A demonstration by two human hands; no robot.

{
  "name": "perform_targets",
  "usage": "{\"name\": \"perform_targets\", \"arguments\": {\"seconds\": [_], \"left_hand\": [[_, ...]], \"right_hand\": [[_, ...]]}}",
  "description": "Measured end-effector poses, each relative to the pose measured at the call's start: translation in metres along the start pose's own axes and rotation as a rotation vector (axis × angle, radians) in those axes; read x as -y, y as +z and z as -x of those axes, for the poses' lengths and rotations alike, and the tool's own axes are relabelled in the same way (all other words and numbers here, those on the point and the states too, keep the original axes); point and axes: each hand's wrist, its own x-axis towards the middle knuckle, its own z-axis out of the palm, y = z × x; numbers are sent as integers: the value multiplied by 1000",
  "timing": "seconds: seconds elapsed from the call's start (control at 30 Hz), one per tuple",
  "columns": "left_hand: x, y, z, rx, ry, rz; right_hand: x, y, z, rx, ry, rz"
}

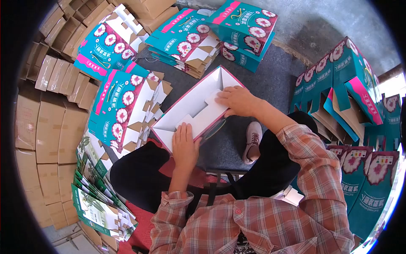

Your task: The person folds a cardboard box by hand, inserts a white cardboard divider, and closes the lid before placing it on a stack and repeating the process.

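Note:
An open cardboard box (182,104) with white inner walls and a thin pink-red rim lies slantwise in front of me, over my lap. My left hand (185,144) is at its near wall, fingers laid over a white flap and the thumb beside the rim. Farther along the same wall, my right hand (239,100) has its fingers bent over another part of the white flap (202,111), thumb close to the edge. Both hands grip the wall of this box. Its outer printed faces are mostly hidden.
Teal printed flat cartons (118,99) lie stacked at the left, with more cartons (179,38) behind. Teal boxes (241,21) stand at the back, others (325,76) at right. Green-and-white cartons (93,203) lean at lower left. Brown boxes (50,122) line the left side.

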Motion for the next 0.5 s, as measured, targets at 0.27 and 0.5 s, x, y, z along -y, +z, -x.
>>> {"name": "perform_targets", "arguments": {"seconds": [0.27, 0.5], "left_hand": [[0, -3, 0, 11, -13, 65], [17, -40, 6, -356, -208, 195]], "right_hand": [[3, -9, -3, 148, 36, -42], [-7, -20, 13, -274, 148, -342]]}}
